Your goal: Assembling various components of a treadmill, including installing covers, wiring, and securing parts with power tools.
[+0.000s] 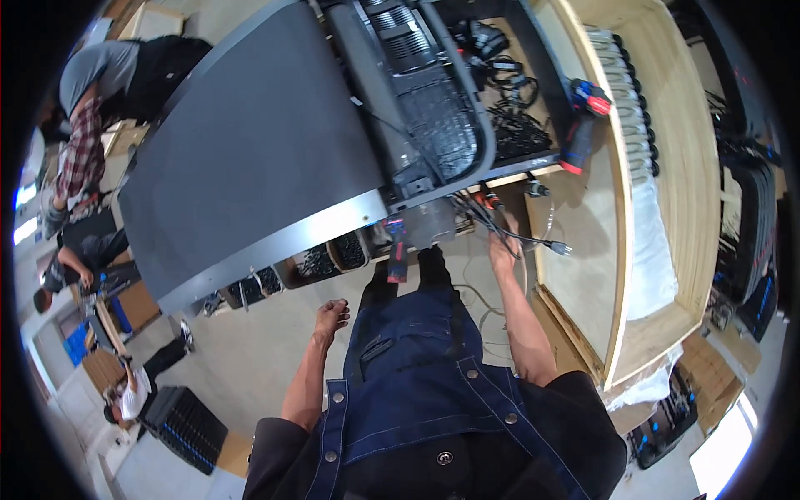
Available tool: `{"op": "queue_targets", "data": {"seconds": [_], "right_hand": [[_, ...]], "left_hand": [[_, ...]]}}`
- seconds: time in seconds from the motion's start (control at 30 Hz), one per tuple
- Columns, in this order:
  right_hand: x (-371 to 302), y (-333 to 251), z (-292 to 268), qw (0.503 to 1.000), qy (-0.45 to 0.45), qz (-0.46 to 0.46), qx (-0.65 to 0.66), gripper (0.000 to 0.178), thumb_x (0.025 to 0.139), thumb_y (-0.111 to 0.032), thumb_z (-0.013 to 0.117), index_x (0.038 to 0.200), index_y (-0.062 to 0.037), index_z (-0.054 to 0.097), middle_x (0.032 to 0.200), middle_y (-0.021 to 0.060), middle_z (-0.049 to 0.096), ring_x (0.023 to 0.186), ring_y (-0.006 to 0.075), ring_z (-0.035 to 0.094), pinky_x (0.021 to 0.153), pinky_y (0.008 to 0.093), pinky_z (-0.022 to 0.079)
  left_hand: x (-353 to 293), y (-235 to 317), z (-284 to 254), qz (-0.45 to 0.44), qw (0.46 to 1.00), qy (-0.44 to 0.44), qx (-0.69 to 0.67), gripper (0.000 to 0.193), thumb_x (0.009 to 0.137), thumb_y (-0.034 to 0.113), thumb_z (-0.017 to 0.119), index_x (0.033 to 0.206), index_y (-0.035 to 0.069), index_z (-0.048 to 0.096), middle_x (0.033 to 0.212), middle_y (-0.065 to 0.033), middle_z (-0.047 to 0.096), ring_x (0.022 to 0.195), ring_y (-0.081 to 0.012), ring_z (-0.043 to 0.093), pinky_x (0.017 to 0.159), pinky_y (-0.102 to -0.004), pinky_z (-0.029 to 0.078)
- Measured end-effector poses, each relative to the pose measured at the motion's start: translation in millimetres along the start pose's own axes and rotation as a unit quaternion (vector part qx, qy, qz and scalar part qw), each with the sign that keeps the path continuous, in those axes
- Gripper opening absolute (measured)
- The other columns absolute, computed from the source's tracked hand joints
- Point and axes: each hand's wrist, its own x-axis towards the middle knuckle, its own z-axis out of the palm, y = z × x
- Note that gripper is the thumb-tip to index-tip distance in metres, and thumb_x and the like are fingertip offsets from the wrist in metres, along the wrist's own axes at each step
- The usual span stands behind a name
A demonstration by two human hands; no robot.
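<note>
Left forearm points to 1 o'clock, left hand point(332, 316) at 8 from centre, fingers curled, grip narrow. Right forearm points to 11, right hand point(503, 247) at 3, beside black cables point(482, 216). Cables overlap it; can't tell right grip.

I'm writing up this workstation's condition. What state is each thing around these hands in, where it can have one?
Left hand: loosely curled; contents unclear
Right hand: at the black cables; grip unclear
Power plug: unplugged
Upper cordless driver: unheld
Lower cordless driver: unheld
Parts tray: open, holding black parts
Small bins: open, filled
Wooden crate: open, white wrapping inside
</note>
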Motion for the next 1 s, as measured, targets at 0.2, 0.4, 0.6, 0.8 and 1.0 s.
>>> {"op": "queue_targets", "data": {"seconds": [0.2,0.4,0.6,0.8,1.0], "right_hand": [[55,61,77,0.962,-0.088,0.184,0.184,0.028,0.085,-0.016,0.068,0.111,-0.0067,0.065,0.088,0.0052,0.062,0.072,0.0187,0.055,0.070,0.0336,0.048],[81,125,69,0.965,-0.075,0.136,0.213,0.048,0.093,-0.026,0.060,0.133,0.0009,0.056,0.132,0.0139,0.059,0.126,0.0310,0.051,0.108,0.0542,0.035],[-14,29,-2,0.742,-0.052,0.130,0.655,0.056,0.094,-0.027,0.063,0.140,0.0045,0.050,0.132,0.0175,0.060,0.115,0.0291,0.062,0.103,0.0394,0.051],[-150,-100,-65,0.973,0.096,0.156,0.139,0.032,0.083,-0.009,0.080,0.110,0.0040,0.069,0.101,0.0073,0.070,0.088,0.0166,0.065,0.087,0.0321,0.052],[-287,-131,-82,0.868,0.166,0.275,0.379,0.041,0.088,-0.032,0.078,0.116,-0.0056,0.062,0.107,0.0046,0.066,0.095,0.0190,0.065,0.090,0.0407,0.054]], "left_hand": [[-21,-13,-9,0.008,1.000,-0.002,0.000,0.026,0.097,0.034,0.064,0.108,0.010,0.067,0.092,-0.0002,0.067,0.081,-0.0109,0.064,0.070,-0.0280,0.052],[-20,-16,-26,0.048,0.998,0.031,-0.016,0.026,0.096,0.034,0.065,0.106,0.010,0.068,0.090,0.0001,0.067,0.078,-0.0104,0.063,0.068,-0.0282,0.052],[76,8,-47,0.206,0.968,0.106,0.091,0.028,0.089,0.027,0.070,0.100,0.001,0.069,0.081,-0.0085,0.069,0.079,-0.0231,0.068,0.069,-0.0361,0.054],[171,41,-38,0.328,0.827,0.254,0.378,0.043,0.086,0.015,0.058,0.126,0.001,0.049,0.120,-0.0261,0.053,0.108,-0.0479,0.061,0.090,-0.0525,0.053],[165,42,-19,0.322,0.836,0.243,0.373,0.049,0.078,0.020,0.064,0.121,0.000,0.051,0.119,-0.0235,0.053,0.113,-0.0418,0.051,0.100,-0.0506,0.041]]}}
